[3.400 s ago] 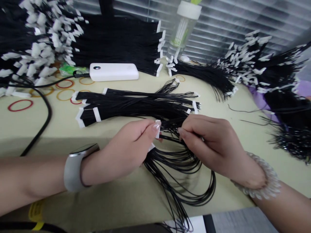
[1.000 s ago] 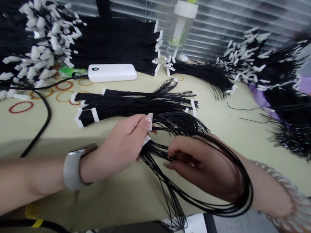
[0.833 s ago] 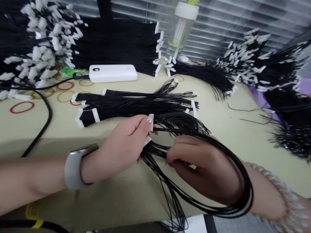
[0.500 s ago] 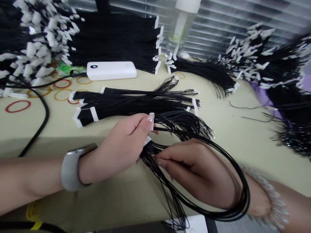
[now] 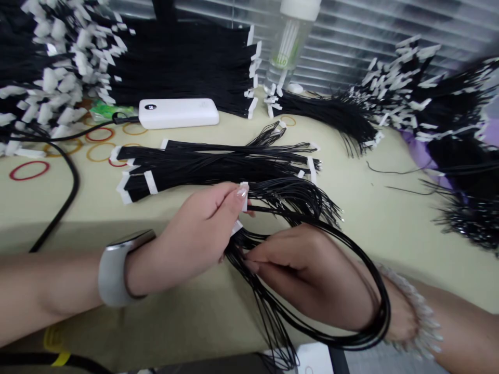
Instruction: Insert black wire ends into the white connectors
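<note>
The left hand [image 5: 191,239] pinches a white connector [image 5: 244,200] between thumb and finger, above the table [image 5: 171,324] and just in front of the flat bundle [image 5: 210,169]; its black wires [image 5: 351,341] loop across the right wrist. The right hand [image 5: 249,259] has thumb and forefinger pressed together among the wires near the left palm, though whether they grip a strand is hard to tell.
</note>
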Demonstrator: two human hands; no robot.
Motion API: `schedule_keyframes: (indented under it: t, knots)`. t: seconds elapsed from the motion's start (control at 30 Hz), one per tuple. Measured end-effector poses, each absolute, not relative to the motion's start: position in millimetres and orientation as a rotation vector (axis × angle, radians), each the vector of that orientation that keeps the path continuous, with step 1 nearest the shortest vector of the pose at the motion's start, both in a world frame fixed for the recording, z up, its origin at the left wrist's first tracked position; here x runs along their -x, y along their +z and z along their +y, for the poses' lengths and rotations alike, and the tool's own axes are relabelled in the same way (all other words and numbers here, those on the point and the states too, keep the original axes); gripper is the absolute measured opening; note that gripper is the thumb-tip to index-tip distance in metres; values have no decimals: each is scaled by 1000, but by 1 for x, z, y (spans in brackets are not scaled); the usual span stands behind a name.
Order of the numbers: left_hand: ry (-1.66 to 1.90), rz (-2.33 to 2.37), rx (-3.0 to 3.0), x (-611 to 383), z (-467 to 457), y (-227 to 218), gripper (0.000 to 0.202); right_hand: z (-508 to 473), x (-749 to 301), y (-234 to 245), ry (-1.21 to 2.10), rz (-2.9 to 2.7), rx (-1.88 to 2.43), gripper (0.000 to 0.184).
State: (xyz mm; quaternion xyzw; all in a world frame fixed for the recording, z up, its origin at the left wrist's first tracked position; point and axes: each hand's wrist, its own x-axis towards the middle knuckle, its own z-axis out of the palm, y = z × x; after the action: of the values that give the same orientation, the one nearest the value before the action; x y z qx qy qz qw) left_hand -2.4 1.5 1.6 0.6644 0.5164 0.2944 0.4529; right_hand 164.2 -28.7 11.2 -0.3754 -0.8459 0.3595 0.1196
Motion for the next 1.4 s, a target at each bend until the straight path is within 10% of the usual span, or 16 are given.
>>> schedule_keyframes:
  t: [0.73,0.93,1.3,1.4]
  knots:
    - [660,1247,-1535,2,3,2,36,-10,-193,30,675,-2532,1462,12]
    - [619,1259,-1570,4,3,3,38,21,-229,46,237,-1741,1497,15]
    - [645,1246,-1640,4,1,2,37,6,-208,45,629,-1631,1172,49]
    - [638,1233,-1618,4,1,1,37,-5,-199,38,654,-2024,1187,25]
